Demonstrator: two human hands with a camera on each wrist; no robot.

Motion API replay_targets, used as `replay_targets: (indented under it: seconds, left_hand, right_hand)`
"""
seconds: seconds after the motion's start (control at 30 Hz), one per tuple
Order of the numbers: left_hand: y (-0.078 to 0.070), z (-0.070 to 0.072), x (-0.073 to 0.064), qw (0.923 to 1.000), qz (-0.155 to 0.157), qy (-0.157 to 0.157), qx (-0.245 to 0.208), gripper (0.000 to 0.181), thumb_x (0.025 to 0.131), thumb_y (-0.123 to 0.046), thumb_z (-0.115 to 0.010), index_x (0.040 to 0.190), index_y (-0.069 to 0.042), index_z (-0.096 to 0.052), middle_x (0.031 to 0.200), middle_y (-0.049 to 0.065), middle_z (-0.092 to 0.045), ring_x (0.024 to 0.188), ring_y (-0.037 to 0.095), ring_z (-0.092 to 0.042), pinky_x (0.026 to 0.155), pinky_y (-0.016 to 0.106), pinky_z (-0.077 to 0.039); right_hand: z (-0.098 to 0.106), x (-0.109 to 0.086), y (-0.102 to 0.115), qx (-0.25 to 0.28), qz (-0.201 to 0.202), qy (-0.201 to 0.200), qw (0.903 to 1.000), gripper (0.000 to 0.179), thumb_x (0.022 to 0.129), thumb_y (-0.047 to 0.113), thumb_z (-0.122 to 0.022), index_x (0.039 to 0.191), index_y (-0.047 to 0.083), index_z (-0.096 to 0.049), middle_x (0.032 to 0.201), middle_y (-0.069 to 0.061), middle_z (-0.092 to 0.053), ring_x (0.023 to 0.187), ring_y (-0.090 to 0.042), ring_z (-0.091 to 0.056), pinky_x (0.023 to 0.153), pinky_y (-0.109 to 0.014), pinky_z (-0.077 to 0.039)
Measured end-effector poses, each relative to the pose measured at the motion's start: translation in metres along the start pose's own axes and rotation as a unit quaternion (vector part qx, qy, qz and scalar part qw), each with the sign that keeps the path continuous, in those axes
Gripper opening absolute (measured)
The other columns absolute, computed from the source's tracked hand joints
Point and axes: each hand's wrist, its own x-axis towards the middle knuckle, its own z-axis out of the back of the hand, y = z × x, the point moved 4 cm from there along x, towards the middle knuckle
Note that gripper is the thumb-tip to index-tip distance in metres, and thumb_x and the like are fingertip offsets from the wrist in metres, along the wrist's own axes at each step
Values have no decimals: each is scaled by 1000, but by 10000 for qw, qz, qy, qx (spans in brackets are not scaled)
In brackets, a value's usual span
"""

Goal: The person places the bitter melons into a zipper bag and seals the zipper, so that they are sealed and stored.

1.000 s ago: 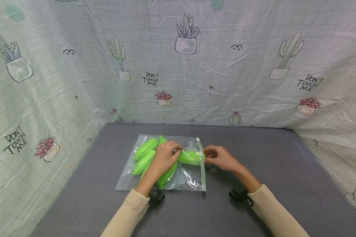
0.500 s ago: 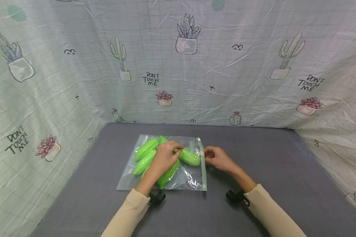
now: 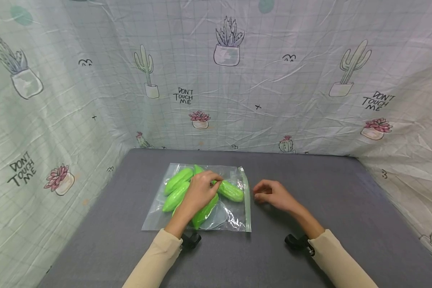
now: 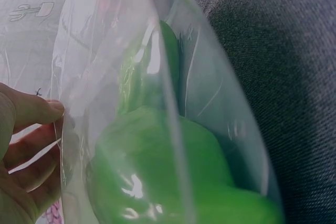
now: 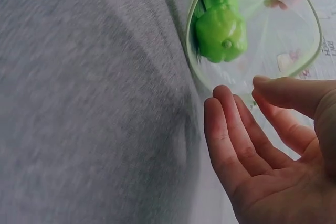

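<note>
A clear zip bag (image 3: 234, 218) lies flat with its mouth at the right, edged by a pale green zip strip (image 3: 247, 208). Inside are several long, tapered, glossy green vegetables (image 3: 176, 197); their exact kind is unclear. One ridged vegetable (image 3: 231, 191) lies just inside the mouth; the right wrist view shows the stem stub on a vegetable's end (image 5: 220, 35). My left hand (image 3: 201, 190) reaches over the bag and pinches its upper film between thumb and fingers (image 4: 31, 114). Just right of the mouth, my right hand (image 3: 275, 195) holds nothing, its fingers loosely bent and apart from the bag.
The bag rests on a dark grey table (image 3: 309, 180). A white curtain (image 3: 259, 80) printed with cacti stands behind and at both sides. Black wrist mounts (image 3: 191, 241) sit under both forearms, close to the tabletop.
The ridged vegetable, earlier at the bag's mouth by my right fingers, now lies fully inside and turned slightly. My right hand has let go and drawn away rightward. The left hand stays put.
</note>
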Motion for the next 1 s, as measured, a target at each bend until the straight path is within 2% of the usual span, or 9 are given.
replay_targets:
  seconds: [0.23, 0.37, 0.6, 0.7, 0.8, 0.87, 0.9, 1.0]
  left_hand:
    - [0, -5, -1, 9998, 89, 146, 102, 10, 88, -9, -78, 98, -10, -80, 95, 4, -79, 76, 16, -69, 68, 29, -56]
    - [0, -8, -2, 9991, 188, 360, 127, 11, 90, -10, -77, 100, -10, -80, 100, 5, -80, 84, 19, -72, 76, 34, -59]
    - [-2, -10, -2, 9961, 328, 800, 157, 19, 93, -17, -74, 111, -12, -79, 112, 6, -79, 100, 24, -74, 90, 42, -60]
    - [-3, -9, -1, 9960, 312, 822, 124, 20, 94, -18, -74, 112, -11, -78, 112, 7, -79, 83, 20, -72, 77, 35, -60]
    - [-5, -8, 0, 9968, 217, 765, 31, 19, 95, -18, -73, 111, -10, -79, 110, 8, -79, 58, 7, -53, 57, 23, -48]
    - [-6, -7, 1, 9973, 145, 719, -51, 18, 95, -17, -73, 109, -9, -79, 108, 8, -80, 53, 4, -43, 52, 19, -41]
    - [-7, -6, 1, 9975, 104, 690, -78, 17, 94, -16, -73, 109, -8, -79, 107, 8, -80, 54, 3, -44, 53, 18, -41]
    - [-9, -3, 2, 9977, 17, 678, -92, 16, 95, -15, -73, 107, -8, -79, 107, 8, -80, 66, 8, -62, 61, 22, -52]
  right_hand:
    - [3, -10, -5, -199, -209, 164, 9994, 25, 102, 11, -64, 116, -9, -64, 115, -28, -69, 97, -34, -73, 78, -37, -64]
    - [2, -19, -5, -353, -165, 320, 9987, 26, 103, 15, -63, 118, -6, -65, 116, -25, -70, 98, -32, -73, 78, -35, -64]
    - [3, -35, -1, -322, -114, 436, 9985, 28, 103, 17, -63, 120, -6, -63, 118, -25, -69, 99, -32, -72, 79, -35, -63]
    - [3, -42, 4, -346, -114, 443, 9984, 29, 103, 17, -63, 120, -6, -63, 118, -26, -68, 100, -32, -72, 80, -36, -63]
    - [2, -50, 11, -334, -151, 432, 9984, 29, 104, 18, -63, 121, -6, -62, 118, -25, -69, 100, -32, -72, 80, -37, -63]
    - [0, -54, 16, -281, -179, 420, 9986, 31, 104, 18, -63, 122, -7, -61, 118, -26, -69, 101, -32, -72, 80, -37, -63]
    - [-2, -56, 19, -222, -203, 419, 9987, 32, 104, 18, -63, 123, -7, -61, 117, -27, -69, 101, -33, -73, 80, -38, -63]
    - [-9, -62, 26, 0, -235, 438, 9988, 34, 104, 18, -62, 125, -8, -59, 117, -29, -68, 102, -38, -73, 81, -42, -63]
